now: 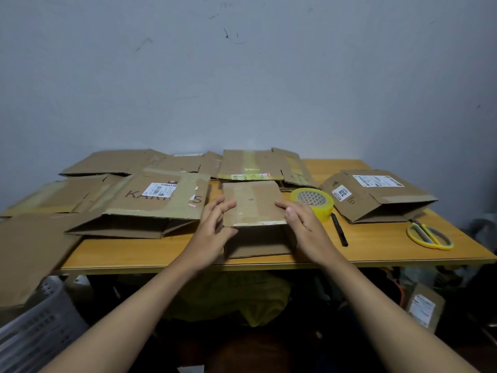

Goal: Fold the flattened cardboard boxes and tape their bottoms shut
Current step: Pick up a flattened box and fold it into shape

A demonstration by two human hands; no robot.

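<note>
A small cardboard box (254,208) stands at the front middle of the wooden table (376,246), its open side facing me. My left hand (212,227) lies against the box's left side, fingers spread and straight, fingertips over the top edge. My right hand (301,224) lies against its right side, fingers straight on the top corner. A yellow tape roll (313,201) sits just right of the box, behind my right hand. Flattened boxes lie around: one printed with letters (150,203) at the left, one with labels (376,195) at the right.
Yellow-handled scissors (430,235) lie at the right front of the table. A black pen (339,229) lies between the tape and the scissors. More flat cardboard (252,164) covers the back and left. A grey plastic basket (37,327) stands below the table's left end.
</note>
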